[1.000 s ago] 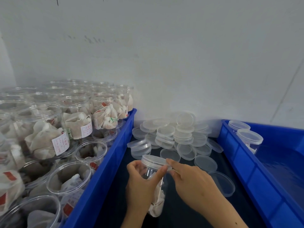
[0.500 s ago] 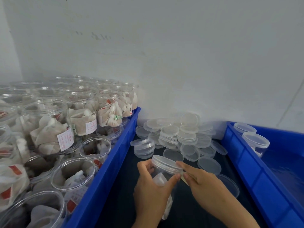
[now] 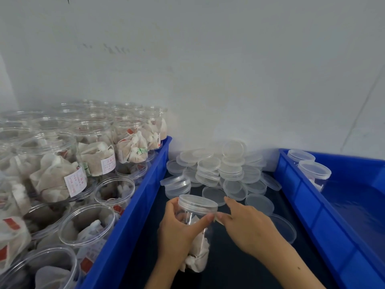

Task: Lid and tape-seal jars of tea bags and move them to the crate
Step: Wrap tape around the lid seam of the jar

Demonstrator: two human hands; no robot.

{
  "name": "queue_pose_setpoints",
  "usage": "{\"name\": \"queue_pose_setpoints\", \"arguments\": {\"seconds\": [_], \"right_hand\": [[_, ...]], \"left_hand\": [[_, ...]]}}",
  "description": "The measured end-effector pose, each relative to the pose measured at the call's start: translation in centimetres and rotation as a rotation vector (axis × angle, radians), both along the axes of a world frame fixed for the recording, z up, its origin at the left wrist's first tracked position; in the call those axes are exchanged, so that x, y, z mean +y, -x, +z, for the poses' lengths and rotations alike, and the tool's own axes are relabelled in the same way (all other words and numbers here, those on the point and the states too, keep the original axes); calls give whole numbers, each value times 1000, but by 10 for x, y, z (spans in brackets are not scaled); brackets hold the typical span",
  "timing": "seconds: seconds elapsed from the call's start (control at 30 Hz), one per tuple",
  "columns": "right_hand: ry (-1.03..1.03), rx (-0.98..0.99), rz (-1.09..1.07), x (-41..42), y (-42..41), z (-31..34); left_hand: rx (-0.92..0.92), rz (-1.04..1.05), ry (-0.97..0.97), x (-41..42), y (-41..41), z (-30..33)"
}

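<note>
the left hand (image 3: 177,230) grips a lidded jar (image 3: 195,232) of tea bags, tilted over the dark counter (image 3: 229,268) between two blue crates; the right hand (image 3: 248,226) pinches at the jar's rim just under the lid (image 3: 198,202). loose lids (image 3: 220,172) lie heaped beyond; open jars (image 3: 87,224) fill the left crate (image 3: 129,226), and two lidded jars (image 3: 312,172) stand in the right crate (image 3: 325,226).
</note>
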State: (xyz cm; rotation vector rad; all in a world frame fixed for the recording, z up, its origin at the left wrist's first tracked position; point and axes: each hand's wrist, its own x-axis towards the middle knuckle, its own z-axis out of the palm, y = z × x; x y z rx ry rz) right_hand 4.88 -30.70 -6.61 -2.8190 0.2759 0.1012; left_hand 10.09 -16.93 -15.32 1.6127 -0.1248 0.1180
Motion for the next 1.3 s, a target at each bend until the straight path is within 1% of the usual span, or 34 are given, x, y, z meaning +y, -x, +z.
{"name": "queue_pose_setpoints", "arguments": {"seconds": [0.07,0.17,0.23,0.37,0.47,0.87,1.07,1.17,1.3], "right_hand": [[83,-4,-2,3,0,3],[289,34,106,4,2,5],[354,65,140,1,3,7],[245,101,158,-9,1,5],[125,64,116,-12,-3,4],[-24,53,183,-24,-10,0],[-93,37,210,-31,-11,-1],[-69,-7,224,-30,-7,0],[107,-158,245,-19,-4,-4]], "left_hand": [[-2,-15,48,0,-1,0],[2,-50,82,0,-1,-1],[6,-75,89,0,-2,-3],[11,-119,108,0,-3,-3],[12,-147,130,1,-4,-2],[131,-316,257,9,-11,-5],[156,-409,236,15,-18,-10],[177,-463,248,17,-21,-10],[184,-487,259,17,-22,-9]]}}
